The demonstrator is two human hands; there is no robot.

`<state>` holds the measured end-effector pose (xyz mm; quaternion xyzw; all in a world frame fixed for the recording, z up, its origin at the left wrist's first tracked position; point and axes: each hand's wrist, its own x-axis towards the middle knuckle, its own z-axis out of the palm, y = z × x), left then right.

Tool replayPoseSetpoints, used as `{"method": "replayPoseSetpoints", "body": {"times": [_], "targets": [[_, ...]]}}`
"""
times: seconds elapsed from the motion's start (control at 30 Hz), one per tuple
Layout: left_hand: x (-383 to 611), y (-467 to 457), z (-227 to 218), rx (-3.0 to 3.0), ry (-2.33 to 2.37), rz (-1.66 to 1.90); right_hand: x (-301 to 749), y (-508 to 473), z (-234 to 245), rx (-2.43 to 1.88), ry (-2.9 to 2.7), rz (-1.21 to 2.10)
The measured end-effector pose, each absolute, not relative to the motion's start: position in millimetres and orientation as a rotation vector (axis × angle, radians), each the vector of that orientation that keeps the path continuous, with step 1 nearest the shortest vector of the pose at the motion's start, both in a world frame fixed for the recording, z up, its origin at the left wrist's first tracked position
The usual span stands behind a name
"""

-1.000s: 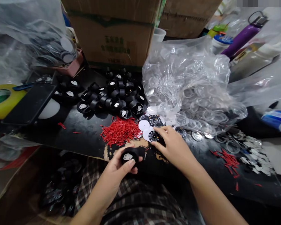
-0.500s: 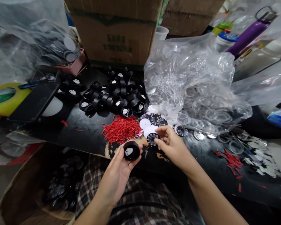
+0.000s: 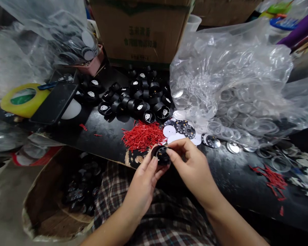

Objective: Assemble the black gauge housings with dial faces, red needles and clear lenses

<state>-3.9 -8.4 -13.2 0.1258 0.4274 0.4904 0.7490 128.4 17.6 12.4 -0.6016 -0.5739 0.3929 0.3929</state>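
Over the table's front edge, my left hand (image 3: 145, 176) grips a round black clock case (image 3: 154, 152), its fingers wrapped round the rim. Against the case's open face, my right hand (image 3: 191, 160) pinches a black dial (image 3: 163, 155) with pale markings. The dial sits tilted at the opening; how deep it lies I cannot tell. Just beyond my hands lie more printed dials (image 3: 188, 130), some turned white side up, and a heap of thin red clock hands (image 3: 143, 135). Several black cases (image 3: 140, 106) with white plates inside are piled behind the heap.
On the right, a clear plastic bag (image 3: 231, 68) spills transparent rings (image 3: 248, 123). More red pieces (image 3: 272, 179) lie at far right. A phone (image 3: 55, 102) and yellow tape roll (image 3: 24, 99) are at left. Below stands a carton (image 3: 38, 208) holding dark parts. A cardboard box (image 3: 141, 34) stands behind.
My right hand has brought the dial from beside the white discs to the case in my left hand. The view has shifted, so the table's things appear displaced.
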Motion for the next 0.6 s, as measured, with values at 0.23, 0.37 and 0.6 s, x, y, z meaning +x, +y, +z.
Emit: {"method": "replayPoseSetpoints", "body": {"times": [0.23,0.37,0.6], "targets": [[-7,-14,-25,0.549,0.989,1.069,125,14,7,-1.605,-1.487,1.126],[-9,-11,-24,0.632,0.966,1.059,132,14,8,-1.651,-1.489,1.163],[-14,-17,-23,0.841,1.045,0.93,139,2,8,-1.547,-1.538,1.325]]}}
